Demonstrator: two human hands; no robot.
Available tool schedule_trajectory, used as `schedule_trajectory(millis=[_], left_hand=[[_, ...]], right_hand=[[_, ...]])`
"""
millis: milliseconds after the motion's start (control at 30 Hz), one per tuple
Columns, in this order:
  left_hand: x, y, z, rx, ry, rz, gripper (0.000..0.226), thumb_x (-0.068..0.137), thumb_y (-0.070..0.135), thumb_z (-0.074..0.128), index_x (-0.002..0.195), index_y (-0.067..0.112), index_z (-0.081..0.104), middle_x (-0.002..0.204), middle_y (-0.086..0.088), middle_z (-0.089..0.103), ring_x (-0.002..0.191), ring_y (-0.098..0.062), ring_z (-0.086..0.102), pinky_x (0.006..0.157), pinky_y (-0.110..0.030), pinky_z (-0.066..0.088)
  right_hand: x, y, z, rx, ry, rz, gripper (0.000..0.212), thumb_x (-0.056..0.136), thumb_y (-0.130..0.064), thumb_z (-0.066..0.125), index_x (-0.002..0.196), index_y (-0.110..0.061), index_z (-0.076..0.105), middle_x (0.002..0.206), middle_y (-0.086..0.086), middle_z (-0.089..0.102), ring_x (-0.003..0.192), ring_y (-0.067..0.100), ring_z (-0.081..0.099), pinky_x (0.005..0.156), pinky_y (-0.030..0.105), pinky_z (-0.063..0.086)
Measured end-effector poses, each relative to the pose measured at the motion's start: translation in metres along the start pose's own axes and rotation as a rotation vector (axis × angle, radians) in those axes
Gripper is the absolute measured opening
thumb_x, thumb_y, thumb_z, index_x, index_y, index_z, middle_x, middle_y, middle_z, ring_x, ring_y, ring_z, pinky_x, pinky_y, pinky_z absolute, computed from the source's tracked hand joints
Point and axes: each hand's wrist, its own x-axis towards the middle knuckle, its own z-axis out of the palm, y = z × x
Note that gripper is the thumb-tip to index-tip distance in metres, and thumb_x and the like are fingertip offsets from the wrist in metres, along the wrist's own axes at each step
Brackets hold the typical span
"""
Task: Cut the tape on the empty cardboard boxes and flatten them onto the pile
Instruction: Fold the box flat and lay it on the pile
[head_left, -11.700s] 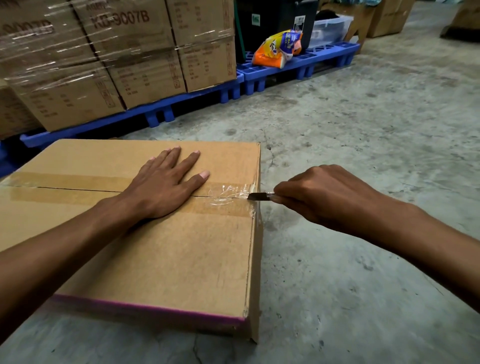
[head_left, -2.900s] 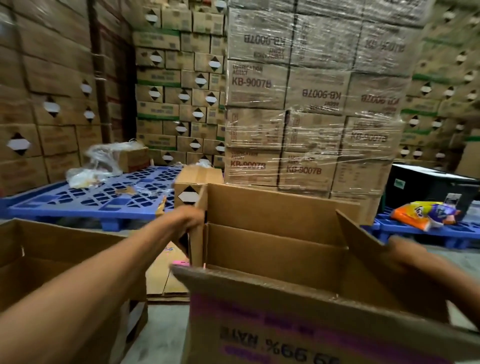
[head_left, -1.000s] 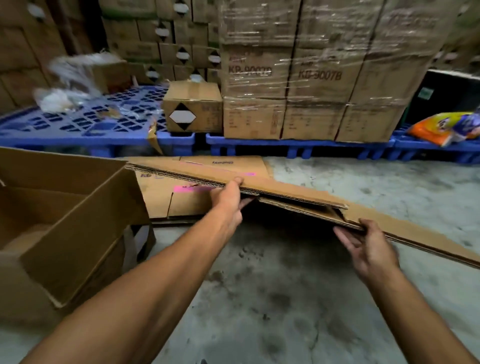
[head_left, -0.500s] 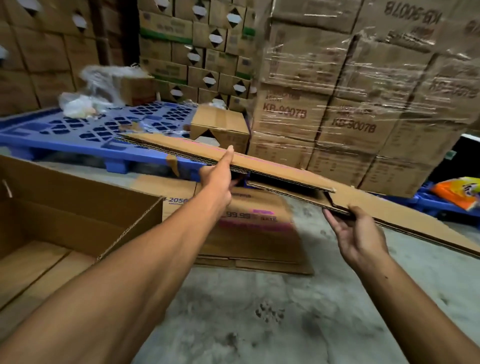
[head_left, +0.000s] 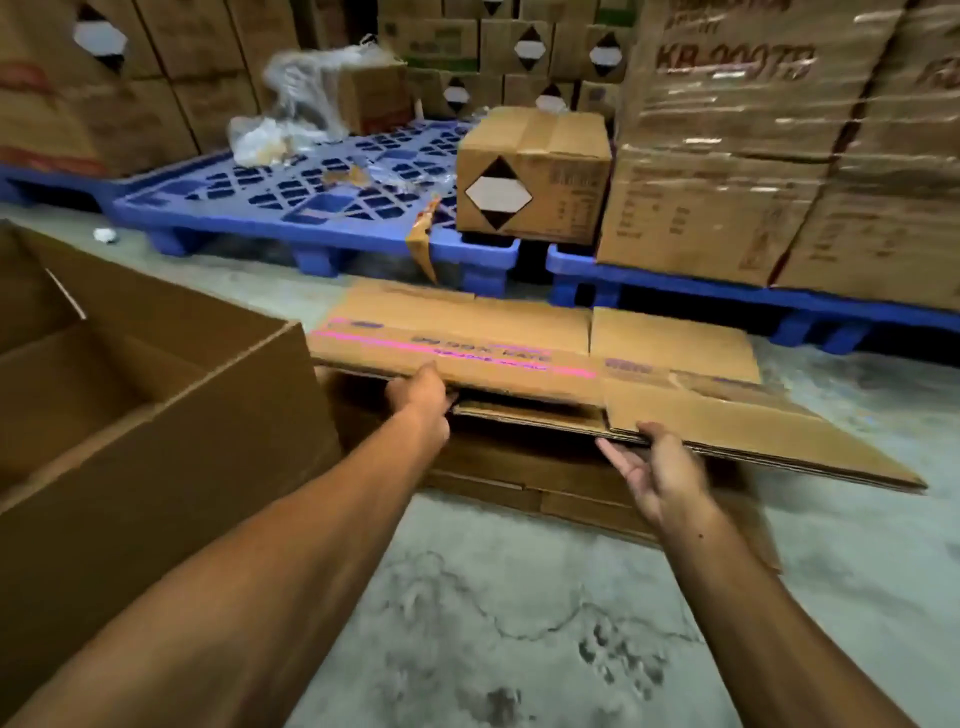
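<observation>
A flattened cardboard box (head_left: 519, 348) with pink print lies nearly level just above the pile of flat boxes (head_left: 545, 473) on the floor. My left hand (head_left: 421, 400) grips its near edge at the left. My right hand (head_left: 654, 467) holds the near edge at the right, fingers under a flap that sticks out to the right. An open empty cardboard box (head_left: 156, 405) stands at my left. No knife is visible.
Blue plastic pallets (head_left: 322, 208) run behind the pile, with a small sealed box (head_left: 530, 176) and crumpled plastic wrap (head_left: 306, 104) on them. Shrink-wrapped stacked boxes (head_left: 779, 156) rise at the right. Bare concrete floor (head_left: 519, 623) lies in front of me.
Both hands have lowered the flattened box from chest height down toward the pile. My view has tilted downward with it.
</observation>
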Motion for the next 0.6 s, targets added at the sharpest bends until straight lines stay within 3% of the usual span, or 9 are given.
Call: schedule_trajectory(millis=[67,133,167,267,367,400,467,533,600], left_hand=[[0.014,-0.027,-0.014,0.101,0.08,-0.028,0.028,0.093,0.005,0.049,0.121,0.002,0.048,0.105,-0.015,0.059,0.079,-0.026,0.058,0.069,-0.034,0.049],[0.029,-0.047,-0.023,0.245,0.152,0.003,0.043,0.094,0.016,0.052,0.132,-0.001,0.044,0.125,-0.017,0.057,0.106,-0.034,0.058,0.087,-0.037,0.048],[0.036,-0.053,-0.028,0.328,0.172,0.01,0.051,0.094,0.022,0.052,0.138,0.0,0.039,0.135,-0.017,0.051,0.117,-0.035,0.053,0.095,-0.038,0.045],[0.054,-0.072,-0.042,0.596,0.165,-0.011,0.071,0.094,0.034,0.053,0.147,-0.002,0.023,0.149,-0.018,0.036,0.133,-0.038,0.039,0.107,-0.041,0.036],[0.064,-0.088,-0.046,0.84,0.205,0.041,0.085,0.089,0.045,0.057,0.147,-0.006,0.02,0.153,-0.022,0.026,0.138,-0.041,0.029,0.111,-0.05,0.031],[0.065,-0.092,-0.046,0.894,0.228,0.058,0.087,0.09,0.044,0.057,0.148,-0.006,0.016,0.154,-0.023,0.019,0.141,-0.042,0.022,0.112,-0.051,0.027],[0.065,-0.098,-0.046,0.961,0.262,0.044,0.089,0.091,0.042,0.056,0.151,0.0,0.005,0.157,-0.023,0.002,0.145,-0.04,0.006,0.114,-0.049,0.016],[0.068,-0.11,-0.05,0.995,0.242,0.049,0.091,0.092,0.042,0.054,0.151,0.003,-0.003,0.158,-0.022,-0.009,0.147,-0.035,-0.004,0.116,-0.046,0.008],[0.07,-0.117,-0.052,1.04,0.211,0.077,0.09,0.094,0.044,0.048,0.15,0.001,-0.008,0.157,-0.023,-0.013,0.147,-0.034,-0.008,0.117,-0.045,0.006]], right_hand=[[0.018,0.015,-0.008,-0.022,0.021,0.073,0.006,0.097,-0.001,0.042,0.096,-0.001,0.048,0.141,0.033,0.037,0.118,0.046,0.05,0.072,0.044,0.058],[0.027,0.03,-0.016,-0.114,-0.041,0.19,0.017,0.101,-0.008,0.037,0.114,-0.001,0.046,0.138,0.033,0.041,0.11,0.042,0.058,0.062,0.042,0.059],[0.027,0.035,-0.018,-0.221,-0.088,0.249,0.023,0.103,-0.014,0.035,0.12,-0.002,0.044,0.129,0.032,0.05,0.098,0.037,0.063,0.063,0.041,0.059],[0.015,0.052,-0.015,-0.692,-0.198,0.375,0.035,0.101,-0.031,0.04,0.099,0.001,0.055,0.09,0.021,0.068,0.069,0.026,0.067,0.057,0.034,0.058],[0.015,0.065,-0.02,-1.202,-0.214,0.07,0.032,0.095,-0.03,0.054,0.077,-0.005,0.064,0.065,0.011,0.067,0.048,0.016,0.06,0.052,0.025,0.049],[0.018,0.064,-0.026,-1.297,-0.13,-0.188,0.029,0.093,-0.028,0.057,0.074,-0.009,0.065,0.067,0.01,0.068,0.052,0.015,0.06,0.057,0.024,0.045],[0.03,0.048,-0.041,-1.411,0.091,-0.677,0.022,0.089,-0.033,0.061,0.094,-0.012,0.067,0.099,0.014,0.067,0.088,0.024,0.062,0.074,0.029,0.042],[0.05,0.028,-0.062,-1.654,0.158,-0.646,0.067,0.081,-0.057,0.06,0.134,-0.018,0.046,0.142,0.021,0.04,0.132,0.036,0.035,0.105,0.045,0.03],[0.066,0.025,-0.084,-1.989,0.022,-0.439,0.109,0.066,-0.081,0.052,0.151,-0.027,0.008,0.158,0.021,0.002,0.145,0.04,0.001,0.114,0.057,0.004]])
